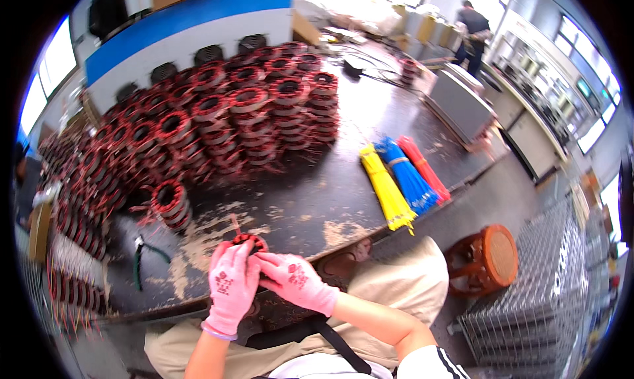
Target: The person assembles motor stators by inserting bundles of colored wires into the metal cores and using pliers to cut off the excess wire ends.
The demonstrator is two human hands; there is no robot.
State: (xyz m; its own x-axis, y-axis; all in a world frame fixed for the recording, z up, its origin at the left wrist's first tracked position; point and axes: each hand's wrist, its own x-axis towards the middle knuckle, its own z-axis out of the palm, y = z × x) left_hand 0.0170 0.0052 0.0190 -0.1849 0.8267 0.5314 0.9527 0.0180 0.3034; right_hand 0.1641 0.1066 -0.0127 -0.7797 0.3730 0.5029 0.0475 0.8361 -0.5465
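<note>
Both hands wear pink gloves and meet at the table's near edge, around a ring-shaped motor stator (253,241) with red windings. My left hand (228,280) is closed on its left side, and my right hand (296,281) grips it from the right. The gloves cover much of the ring, and a thin reddish wire rises from its far side. Left of the hands, pliers (140,250) with dark green handles lie on the worn dark table (290,200). Beyond them stands a short stack of similar stators (171,204).
Many stacked stators (247,101) fill the table's far left. Yellow (388,190), blue (408,177) and red wire bundles (422,166) lie on the right. A wooden stool (492,260) and wire-mesh cage (528,306) stand right of me. Another person (472,35) is far back.
</note>
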